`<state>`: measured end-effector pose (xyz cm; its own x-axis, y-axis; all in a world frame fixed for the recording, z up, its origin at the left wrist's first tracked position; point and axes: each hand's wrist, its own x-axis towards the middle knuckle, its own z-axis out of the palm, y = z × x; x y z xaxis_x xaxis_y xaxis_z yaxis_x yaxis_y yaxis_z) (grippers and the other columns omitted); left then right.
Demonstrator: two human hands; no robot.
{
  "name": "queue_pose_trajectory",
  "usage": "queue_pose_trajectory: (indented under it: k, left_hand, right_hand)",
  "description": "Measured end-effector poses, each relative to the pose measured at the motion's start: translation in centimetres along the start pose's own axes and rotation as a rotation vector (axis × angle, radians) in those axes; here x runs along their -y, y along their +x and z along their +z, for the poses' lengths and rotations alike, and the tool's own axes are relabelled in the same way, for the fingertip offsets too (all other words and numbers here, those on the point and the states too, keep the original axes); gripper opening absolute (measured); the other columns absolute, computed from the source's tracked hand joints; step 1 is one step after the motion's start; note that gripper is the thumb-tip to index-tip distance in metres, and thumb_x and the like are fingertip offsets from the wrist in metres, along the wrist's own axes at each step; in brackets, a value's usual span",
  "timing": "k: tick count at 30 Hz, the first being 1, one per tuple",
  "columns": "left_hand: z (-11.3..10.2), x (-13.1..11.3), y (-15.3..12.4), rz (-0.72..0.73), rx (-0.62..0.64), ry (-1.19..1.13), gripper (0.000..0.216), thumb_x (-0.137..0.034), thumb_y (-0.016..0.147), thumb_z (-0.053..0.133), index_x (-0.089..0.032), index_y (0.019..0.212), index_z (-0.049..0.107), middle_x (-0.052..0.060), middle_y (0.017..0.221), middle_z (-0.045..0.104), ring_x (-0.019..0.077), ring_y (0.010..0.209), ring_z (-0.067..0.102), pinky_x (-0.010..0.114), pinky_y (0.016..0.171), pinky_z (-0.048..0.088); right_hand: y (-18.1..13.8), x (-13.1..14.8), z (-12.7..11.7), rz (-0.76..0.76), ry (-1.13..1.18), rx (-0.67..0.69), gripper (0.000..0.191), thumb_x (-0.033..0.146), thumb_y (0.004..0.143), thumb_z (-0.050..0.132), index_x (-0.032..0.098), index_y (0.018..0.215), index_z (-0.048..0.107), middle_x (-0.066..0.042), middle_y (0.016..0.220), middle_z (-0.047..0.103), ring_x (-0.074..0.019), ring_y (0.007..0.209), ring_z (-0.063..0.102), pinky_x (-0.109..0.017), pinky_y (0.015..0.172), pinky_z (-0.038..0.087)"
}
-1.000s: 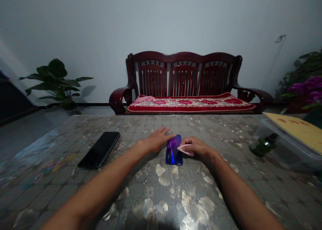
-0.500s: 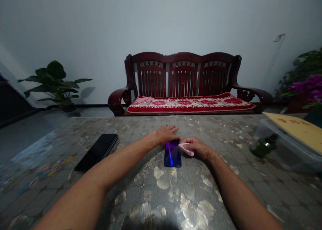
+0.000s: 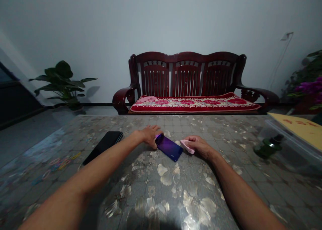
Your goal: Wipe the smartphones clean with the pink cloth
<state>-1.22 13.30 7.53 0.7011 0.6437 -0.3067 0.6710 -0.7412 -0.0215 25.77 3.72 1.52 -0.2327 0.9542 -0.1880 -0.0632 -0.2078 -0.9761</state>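
Note:
A shiny blue-purple smartphone [image 3: 169, 148] lies slanted in the middle of the patterned tablecloth [image 3: 151, 179], its back facing up. My left hand [image 3: 150, 136] grips its far left end, thumb on the near side and fingers beyond it. To the right of the phone, my right hand [image 3: 197, 145] is closed on a folded pink cloth [image 3: 187, 146]. The cloth is close to the phone's right end; whether they touch I cannot tell.
Left of my left forearm lie a black flat device [image 3: 104, 145] and several coloured rubber bands [image 3: 62, 163]. At right stand a green bottle [image 3: 268, 147] and a clear plastic bin [image 3: 294, 149] with a yellow envelope [image 3: 298, 127] on top. A wooden bench [image 3: 186, 58] stands beyond the table.
My left hand has moved left and turned the phone from upright in view to a slant. My right hand keeps the pink cloth almost in place. The view has shifted slightly left.

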Motion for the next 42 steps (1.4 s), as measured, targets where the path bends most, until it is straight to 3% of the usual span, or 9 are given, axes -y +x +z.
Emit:
queue_pose_trajectory:
  k: [5,9,12,16,20,24,29,36,42]
  left_hand:
    - [2.3,-0.8,-2.1,-0.049,-0.149,-0.089,0.069,-0.045,0.066,0.077,-0.019,0.126,0.055,0.016,0.137,0.053,0.0357,0.133,0.046,0.05,0.114,0.034]
    - [3.9,-2.3,-3.2,-0.155,-0.224,-0.124,0.069,-0.052,0.069,0.075,-0.015,0.124,0.054,0.021,0.143,0.047,0.0397,0.142,0.034,0.056,0.116,0.028]
    - [4.7,-3.8,-3.7,-0.254,-0.281,-0.168,0.067,-0.055,0.071,0.073,-0.014,0.121,0.055,0.023,0.14,0.049,0.0423,0.14,0.036,0.062,0.114,0.025]
    - [5.4,-5.5,-4.1,-0.362,-0.376,-0.235,0.061,-0.055,0.071,0.074,-0.017,0.116,0.056,0.021,0.136,0.052,0.0431,0.14,0.036,0.064,0.114,0.023]
    - [6.2,-5.6,-4.9,-0.308,-0.4,-0.338,0.074,-0.053,0.067,0.08,-0.017,0.127,0.054,0.019,0.14,0.051,0.04,0.136,0.041,0.059,0.116,0.025]
    - [7.3,-4.4,-5.5,-0.22,-0.396,-0.479,0.092,-0.044,0.068,0.083,-0.018,0.146,0.042,0.02,0.147,0.047,0.0386,0.142,0.037,0.054,0.117,0.028]
    - [8.1,-3.3,-5.4,-0.139,-0.46,-0.604,0.088,-0.034,0.071,0.083,-0.021,0.147,0.043,0.015,0.145,0.052,0.0345,0.135,0.047,0.047,0.114,0.036]
    - [8.0,-3.0,-5.2,-0.152,-0.485,-0.627,0.091,-0.031,0.067,0.087,-0.023,0.148,0.044,0.014,0.146,0.054,0.0336,0.134,0.05,0.047,0.113,0.037]
    - [8.2,-2.6,-5.3,-0.136,-0.48,-0.607,0.09,-0.036,0.07,0.086,-0.024,0.148,0.043,0.013,0.147,0.053,0.0312,0.135,0.05,0.044,0.114,0.037]
  right_hand:
    - [0.4,0.0,0.8,-0.026,-0.087,-0.078,0.049,0.058,0.06,0.083,0.014,0.077,0.068,0.002,0.057,0.06,-0.0079,0.049,0.046,-0.021,0.049,0.033]
    - [1.1,-0.3,1.3,-0.079,-0.228,-0.168,0.046,0.06,0.068,0.075,0.015,0.071,0.065,0.002,0.053,0.057,-0.0095,0.047,0.044,-0.023,0.048,0.031]
    - [1.1,0.1,2.0,-0.136,-0.569,-0.277,0.035,0.05,0.081,0.065,0.016,0.073,0.069,-0.001,0.059,0.063,-0.0134,0.055,0.053,-0.024,0.053,0.035]
    - [0.5,1.2,3.3,-0.228,-1.064,-0.321,0.023,0.033,0.091,0.057,0.018,0.089,0.075,-0.007,0.091,0.074,-0.0181,0.085,0.064,-0.025,0.07,0.04]
    - [0.0,2.0,4.4,-0.2,-1.298,-0.376,0.024,0.029,0.095,0.053,0.019,0.102,0.073,-0.008,0.104,0.073,-0.0187,0.096,0.064,-0.025,0.077,0.039]
    - [0.0,2.4,4.9,-0.146,-1.416,-0.406,0.024,0.031,0.097,0.051,0.02,0.104,0.072,-0.008,0.107,0.071,-0.0195,0.1,0.063,-0.026,0.077,0.038]
    - [0.2,2.4,5.7,-0.139,-1.492,-0.398,0.026,0.033,0.098,0.05,0.02,0.103,0.073,-0.009,0.106,0.071,-0.0205,0.1,0.063,-0.027,0.077,0.038]
    - [0.6,2.3,7.7,-0.264,-1.49,-0.243,0.024,0.032,0.097,0.052,0.022,0.104,0.073,-0.007,0.106,0.07,-0.0197,0.101,0.061,-0.026,0.08,0.038]
    - [0.7,2.9,5.8,-0.133,-1.53,-0.369,0.027,0.032,0.098,0.05,0.019,0.105,0.073,-0.011,0.108,0.071,-0.0219,0.102,0.062,-0.028,0.081,0.039]
